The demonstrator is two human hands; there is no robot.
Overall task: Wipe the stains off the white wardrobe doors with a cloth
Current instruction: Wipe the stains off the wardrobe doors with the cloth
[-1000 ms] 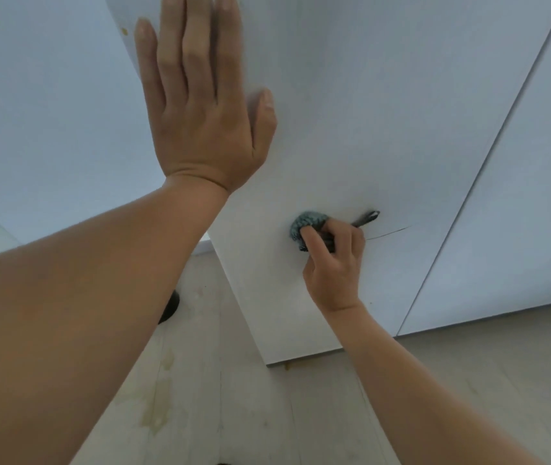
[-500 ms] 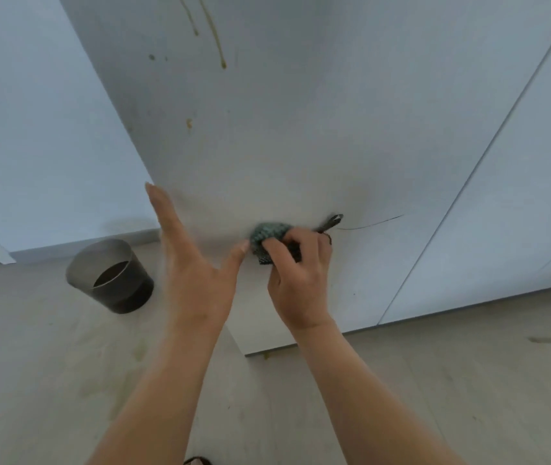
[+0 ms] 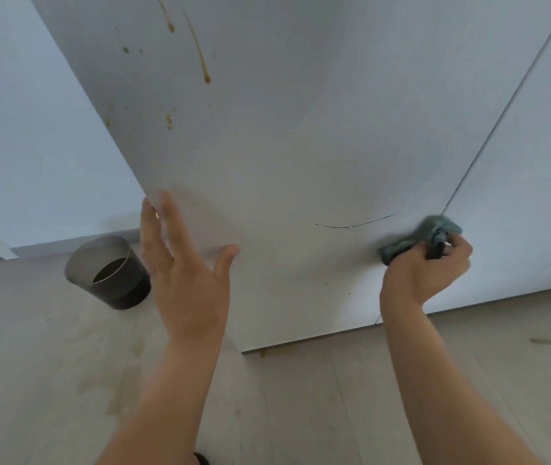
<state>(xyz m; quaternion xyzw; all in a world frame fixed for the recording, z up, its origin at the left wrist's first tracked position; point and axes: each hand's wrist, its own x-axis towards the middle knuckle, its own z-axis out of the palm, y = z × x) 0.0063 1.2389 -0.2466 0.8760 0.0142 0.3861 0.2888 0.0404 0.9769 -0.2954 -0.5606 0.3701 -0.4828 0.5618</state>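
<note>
Now right hand (image 3: 428, 273) fisted round balled cloth (image 3: 435, 226), low on wardrobe door (image 3: 301, 146) by seam; left hand (image 3: 183, 273) flat, fingers spread, at door edge. Risk: brown drips (image 3: 205, 73) high up, untouched; one careless pass likely smears them wider.

Grey round bin (image 3: 109, 273), dark inside, left of centre, on the floor. Pale plank floor (image 3: 301, 404), lower frame, yellowish marks.

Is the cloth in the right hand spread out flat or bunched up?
Bunched up. The cloth is a crumpled wad; the right hand grips it with curled fingers, near the right edge of the wardrobe door.
</note>
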